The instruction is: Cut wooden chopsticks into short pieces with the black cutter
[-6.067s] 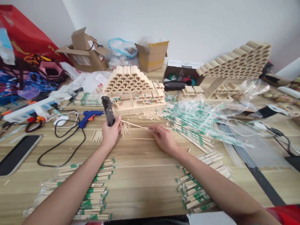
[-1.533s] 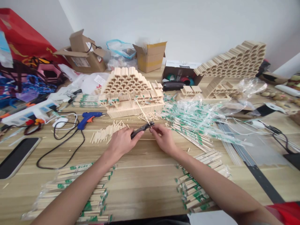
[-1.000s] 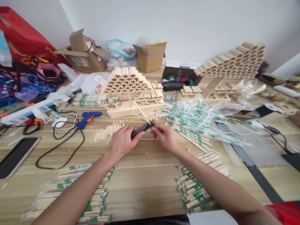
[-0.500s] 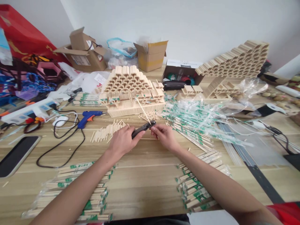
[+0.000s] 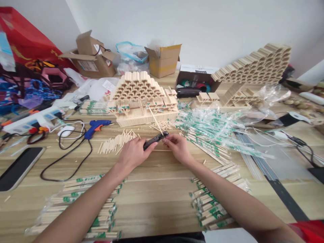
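Note:
My left hand is shut around the handle of a black hand cutter, which lies almost level above the wooden tabletop. My right hand pinches the head of the cutter with its fingertips. A thin bamboo stick rises from that head toward the back left, and its lower end is hidden at the tool. Just left of my hands lies a loose pile of short cut bamboo pieces. Behind the stick stands a stepped model of glued bamboo pieces.
A blue glue gun and its black cord lie left of the pile. Green-labelled chopstick packs sit near both forearms. Crumpled plastic wrappers spread to the right. A second honeycomb bamboo structure stands back right.
Since the oldest frame, the cutter has gone from upright in my left hand to level between both hands, and the cut pile has grown. Over the last second, little has moved.

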Available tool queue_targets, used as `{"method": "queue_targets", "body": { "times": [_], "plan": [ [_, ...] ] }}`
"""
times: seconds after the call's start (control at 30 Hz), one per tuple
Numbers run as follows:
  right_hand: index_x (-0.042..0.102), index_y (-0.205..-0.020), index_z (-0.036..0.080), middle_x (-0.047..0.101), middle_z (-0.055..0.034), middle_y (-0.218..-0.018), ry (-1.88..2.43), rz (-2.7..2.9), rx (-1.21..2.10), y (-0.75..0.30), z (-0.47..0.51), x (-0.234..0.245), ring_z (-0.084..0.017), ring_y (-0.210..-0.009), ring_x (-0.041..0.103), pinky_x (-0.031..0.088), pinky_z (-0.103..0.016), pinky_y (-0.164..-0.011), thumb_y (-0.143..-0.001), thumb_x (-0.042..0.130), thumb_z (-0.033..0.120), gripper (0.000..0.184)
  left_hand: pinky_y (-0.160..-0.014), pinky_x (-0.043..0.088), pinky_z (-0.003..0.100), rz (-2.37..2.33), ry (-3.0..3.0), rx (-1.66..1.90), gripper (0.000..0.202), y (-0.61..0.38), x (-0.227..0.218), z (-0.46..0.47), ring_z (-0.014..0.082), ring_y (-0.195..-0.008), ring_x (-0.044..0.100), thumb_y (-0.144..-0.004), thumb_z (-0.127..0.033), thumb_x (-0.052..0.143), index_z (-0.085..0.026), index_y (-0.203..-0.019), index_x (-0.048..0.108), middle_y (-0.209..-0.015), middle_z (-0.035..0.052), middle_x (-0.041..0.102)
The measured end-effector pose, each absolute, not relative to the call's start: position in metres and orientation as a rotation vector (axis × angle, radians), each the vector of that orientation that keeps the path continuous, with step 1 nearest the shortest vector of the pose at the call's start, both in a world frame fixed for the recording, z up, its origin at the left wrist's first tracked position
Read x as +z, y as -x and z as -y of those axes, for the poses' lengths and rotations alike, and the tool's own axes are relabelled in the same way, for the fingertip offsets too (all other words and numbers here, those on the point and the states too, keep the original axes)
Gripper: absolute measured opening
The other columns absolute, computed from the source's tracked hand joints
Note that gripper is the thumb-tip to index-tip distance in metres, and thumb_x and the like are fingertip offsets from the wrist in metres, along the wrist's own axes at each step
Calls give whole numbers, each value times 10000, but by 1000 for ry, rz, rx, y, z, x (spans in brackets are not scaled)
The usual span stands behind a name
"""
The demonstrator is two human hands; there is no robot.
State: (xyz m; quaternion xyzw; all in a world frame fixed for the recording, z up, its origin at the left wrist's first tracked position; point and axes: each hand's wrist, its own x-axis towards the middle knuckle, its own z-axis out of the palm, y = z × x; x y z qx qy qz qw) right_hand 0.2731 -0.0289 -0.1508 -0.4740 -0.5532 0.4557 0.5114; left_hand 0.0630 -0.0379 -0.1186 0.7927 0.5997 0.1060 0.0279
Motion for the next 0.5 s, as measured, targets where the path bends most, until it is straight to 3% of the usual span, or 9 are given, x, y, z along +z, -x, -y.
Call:
{"method": "queue_targets", "body": {
  "times": [0.5],
  "plan": [
    [734,-758,205,717,-40,-720,978,1435,1240,-280,27,-143,-175,-623,635,553,-317,-612,-846,747,582,387,-665,441,334,-1722,-2552,526,558,-55,-119,37,251,-836,671,-1004,-670,366,-197,-876,634,-874,84,679]
  ]
}}
